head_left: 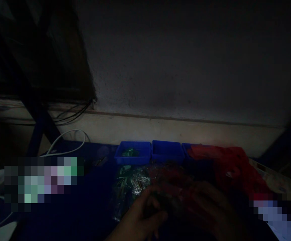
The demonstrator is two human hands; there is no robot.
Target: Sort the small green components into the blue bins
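Note:
At the lower middle, my left hand (145, 214) is closed, fingers curled toward the thumb; what it holds, if anything, is lost in shadow. To its right, my right hand (210, 197) lies over dark reddish plastic (172, 180). Its fingers are too dim to read. Shiny clear plastic packets (139, 180) lie just beyond my left hand, beside greenish packets (121, 184). A crumpled red plastic bag (232, 167) spreads behind my right hand and over part of a blue bin.
Blue bins (167, 150) line the wall side of the blue tabletop (85, 207); the left bin (119, 157) holds green packets. White cable (67, 130) loops at the left. Blurred-out patches cover a lit object (45, 180) at left and another (278, 217) at right.

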